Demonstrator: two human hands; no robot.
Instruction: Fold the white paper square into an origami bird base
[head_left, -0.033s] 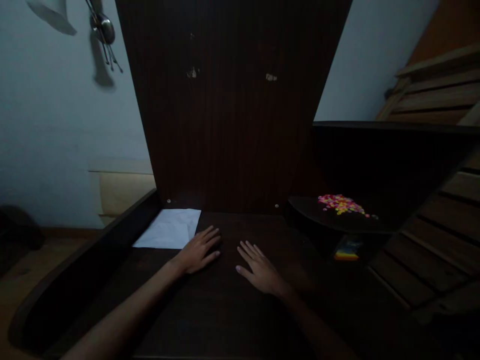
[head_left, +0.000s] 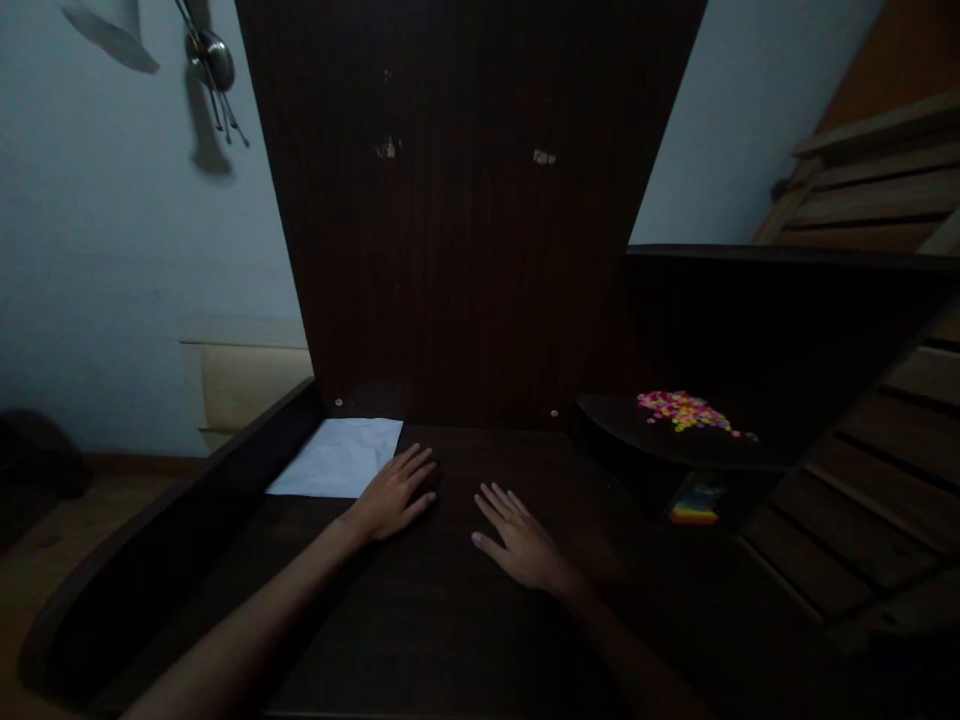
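Note:
My left hand [head_left: 391,495] lies palm down on the dark wooden desk [head_left: 420,620], fingers stretched out and holding nothing. Beside it, at the back left, is a white sheet of paper [head_left: 330,460], its right edge partly behind that hand. My right hand [head_left: 519,540] rests flat on the desktop too, thumb and fingers apart, with nothing in it. On a small raised shelf [head_left: 615,420] at the right sits a pile of small pink, red and yellow pieces [head_left: 682,410], too small to name.
A raised board [head_left: 172,540] edges the desk on the left, and a tall dark panel [head_left: 465,250] stands at the back. Under the shelf is a packet with a yellow and orange bottom [head_left: 694,512]. Wooden slats [head_left: 877,200] are at the far right; a wall lamp [head_left: 214,60] hangs upper left.
My left hand has shifted slightly back and to the left, nearer the paper. My right hand has stayed in place.

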